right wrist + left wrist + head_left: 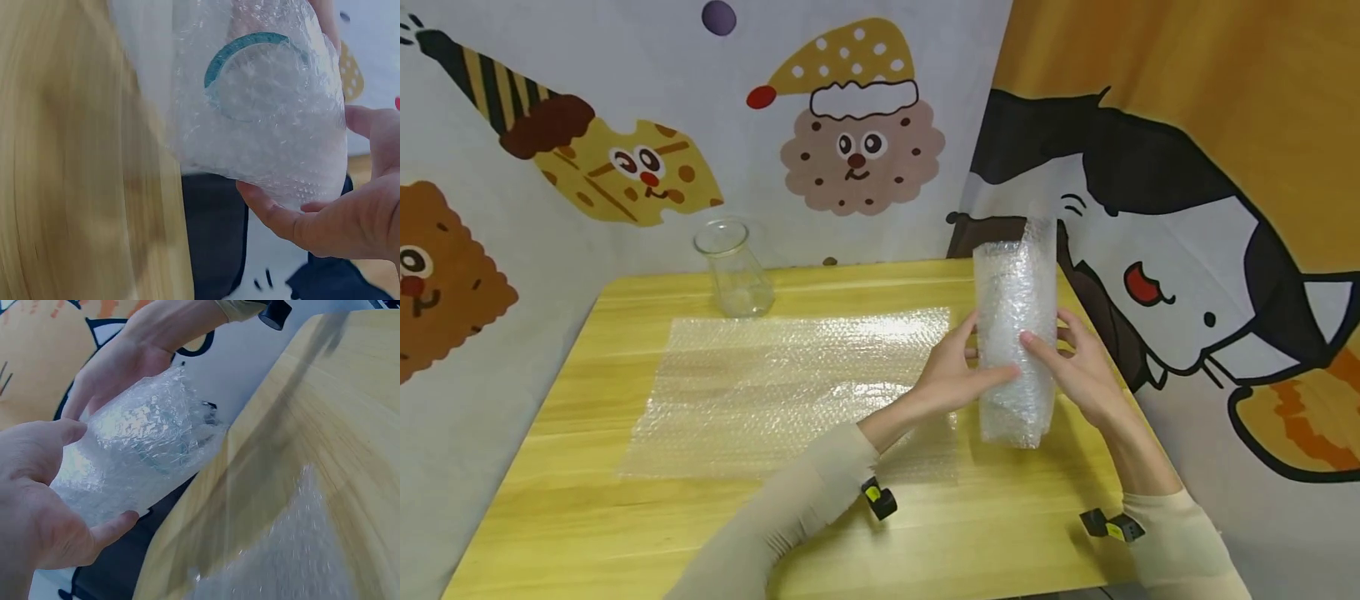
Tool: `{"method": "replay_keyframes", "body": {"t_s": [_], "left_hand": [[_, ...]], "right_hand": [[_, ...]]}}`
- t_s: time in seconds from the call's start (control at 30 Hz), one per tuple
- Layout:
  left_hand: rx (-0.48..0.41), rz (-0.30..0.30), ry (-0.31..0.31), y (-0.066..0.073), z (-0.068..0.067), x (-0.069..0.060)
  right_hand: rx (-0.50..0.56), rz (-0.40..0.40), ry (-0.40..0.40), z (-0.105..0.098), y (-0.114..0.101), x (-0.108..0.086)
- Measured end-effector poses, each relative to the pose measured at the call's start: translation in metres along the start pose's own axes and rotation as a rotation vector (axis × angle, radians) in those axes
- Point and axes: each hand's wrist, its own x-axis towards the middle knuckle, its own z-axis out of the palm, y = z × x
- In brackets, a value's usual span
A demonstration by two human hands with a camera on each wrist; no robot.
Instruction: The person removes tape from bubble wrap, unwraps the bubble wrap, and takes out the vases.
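Observation:
A roll-shaped bundle of bubble wrap (1017, 408) is held upright above the right part of the table, between both hands. Through its layers a teal ring (231, 55) shows in the right wrist view; what it belongs to is hidden. My left hand (953, 372) grips the bundle's left side, thumb across the front and fingers behind. On the opposite side my right hand (1084, 371) holds it, its thumb also on the front. A loose flap of the wrap stands above the bundle's top right. Left of the hands, a flat bubble wrap sheet (752, 400) lies on the table.
Behind the sheet, near the table's back edge, stands a transparent glass jar (741, 279) with a wide mouth. The yellow wooden table (580, 533) meets cartoon-printed wall cloths (662, 67) at the back and right. Small black cameras sit on both sleeves.

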Motion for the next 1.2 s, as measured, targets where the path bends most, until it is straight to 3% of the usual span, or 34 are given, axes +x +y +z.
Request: {"method": "replay_keyframes", "body": {"t_s": [0.2, 0.4, 0.67, 0.93, 1.2], "left_hand": [[-0.020, 0.006, 0.035, -0.006, -0.026, -0.018], [-0.006, -0.051, 0.074, -0.012, -0.052, -0.040], [-0.066, -0.089, 0.088, -0.031, -0.086, -0.069], [-0.014, -0.140, 0.108, -0.045, -0.116, -0.094], [-0.019, -0.168, 0.118, -0.055, -0.140, -0.114]], "right_hand": [[0.087, -0.016, -0.037, 0.026, -0.015, -0.004], [0.179, -0.049, -0.114, 0.050, -0.022, -0.007], [0.256, -0.044, -0.213, 0.088, -0.025, -0.002], [0.277, -0.027, -0.292, 0.123, -0.029, 0.001], [0.278, -0.019, -0.327, 0.152, -0.038, 0.003]]}}
